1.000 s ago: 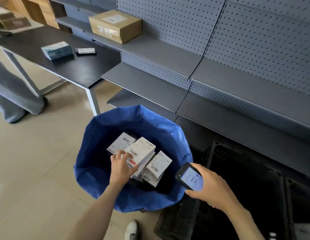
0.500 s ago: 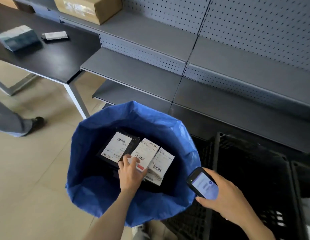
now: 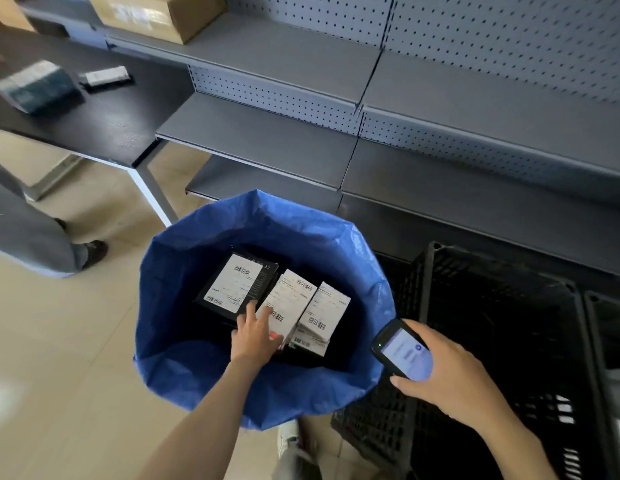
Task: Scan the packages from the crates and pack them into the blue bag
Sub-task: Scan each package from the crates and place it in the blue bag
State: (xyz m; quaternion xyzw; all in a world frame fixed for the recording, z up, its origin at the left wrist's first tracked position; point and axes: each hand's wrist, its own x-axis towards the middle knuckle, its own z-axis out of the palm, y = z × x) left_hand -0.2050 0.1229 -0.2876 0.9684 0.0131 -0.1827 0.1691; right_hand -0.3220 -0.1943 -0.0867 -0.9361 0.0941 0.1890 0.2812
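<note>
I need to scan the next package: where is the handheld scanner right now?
In the head view the handheld scanner is at lower right, held in the right hand, beside the right rim of the blue bag, with the black crate to its right.

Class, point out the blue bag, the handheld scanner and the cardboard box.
blue bag (image 3: 170, 306): head view, bare inner left wall.
handheld scanner (image 3: 407, 355): head view, lit screen.
cardboard box (image 3: 139, 15): head view, long side, on the top shelf.
</note>
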